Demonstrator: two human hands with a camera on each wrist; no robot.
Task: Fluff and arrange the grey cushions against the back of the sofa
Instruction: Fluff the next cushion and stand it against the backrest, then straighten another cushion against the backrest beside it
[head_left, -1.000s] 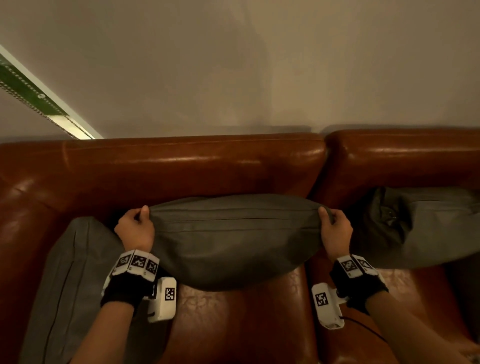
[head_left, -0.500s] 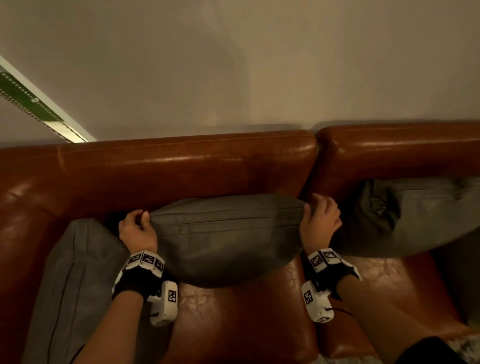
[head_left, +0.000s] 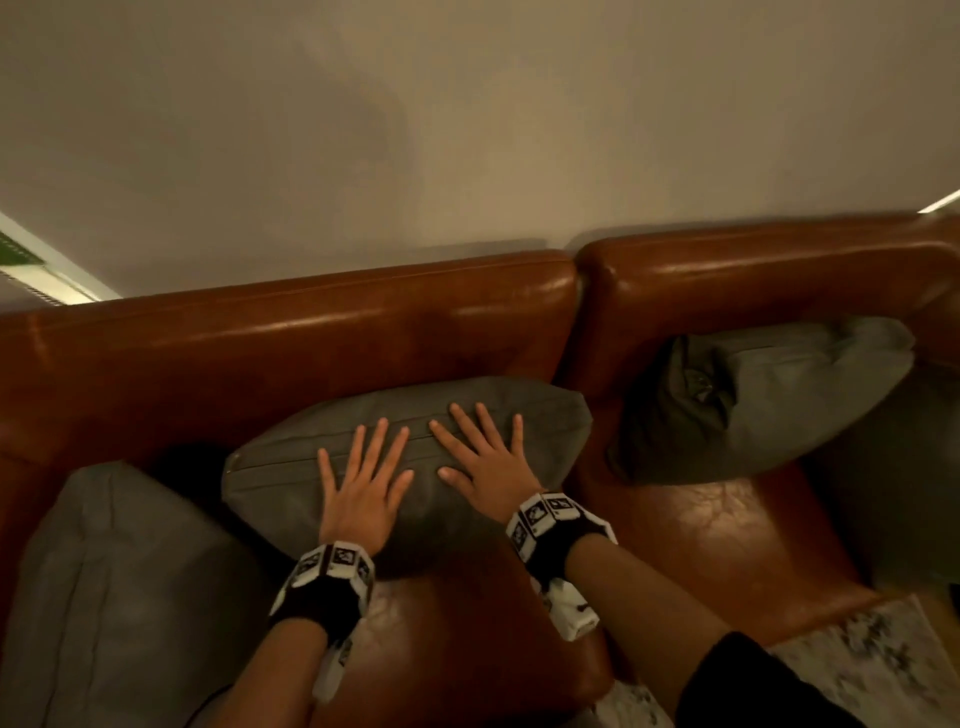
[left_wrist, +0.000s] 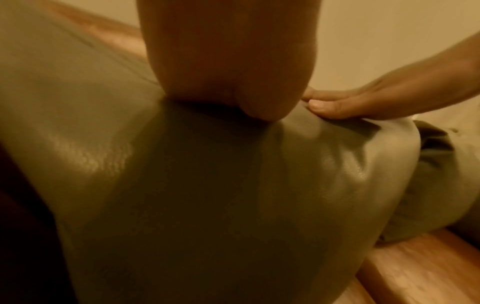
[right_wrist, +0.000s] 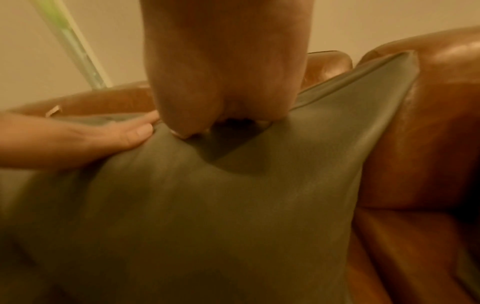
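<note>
Left cushion (head_left: 119, 587): lay at 8 o'clock in the head view, tipped toward the sofa's arm, likely awaiting its turn.
Left hand (head_left: 363, 488): pressed flat on the middle cushion (head_left: 291, 483), fingers (head_left: 378, 435) straight and spread, apparently to plump the filling.
Right hand (head_left: 485, 467): lay flat just beside it, fingers splayed, sharing the push.
Middle cushion: stood at centre, leaning on the brown leather sofa back (head_left: 311, 338).
Right cushion (head_left: 769, 395): slumped at 3 o'clock against the backrest.
Head view: alone showed all three cushions.
Wrist views: showed the fabric dimpling under each palm, and each other's thumb (left_wrist: 335, 109) resting on the cover.
</note>
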